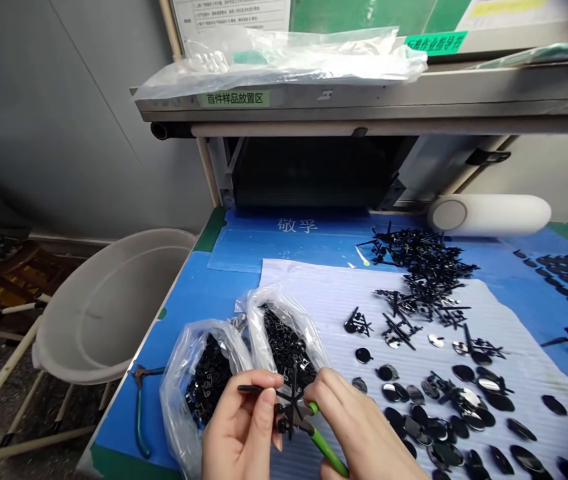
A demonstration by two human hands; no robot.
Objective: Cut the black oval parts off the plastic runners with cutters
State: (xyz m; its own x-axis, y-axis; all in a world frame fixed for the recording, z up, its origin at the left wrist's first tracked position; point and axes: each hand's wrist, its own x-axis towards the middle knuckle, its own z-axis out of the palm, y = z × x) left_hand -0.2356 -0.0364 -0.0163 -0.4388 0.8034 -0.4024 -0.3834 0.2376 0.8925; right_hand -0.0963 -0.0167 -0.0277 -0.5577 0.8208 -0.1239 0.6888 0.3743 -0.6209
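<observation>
Between the thumb and fingers of my left hand point(247, 420) is a black plastic sprue point(291, 400) with thin crossing arms and small parts on it. My right hand point(359, 427) is wrapped round green-handled cutting pliers point(328, 452), whose jaws are at the sprue's lower right side. Just beyond my hands stand two clear plastic bags, a left bag point(174, 373) and a right bag point(309, 327), both filled with small black parts. The exact contact of the jaws with the sprue is too small to tell.
A pile of black sprues point(424, 267) lies on the white sheet point(304, 280), with black oval discs point(444, 455) scattered nearer on the right. Teal-handled pliers point(141, 413) lie at the left edge beside a large white bin point(104, 313). A white roll point(494, 215) lies behind.
</observation>
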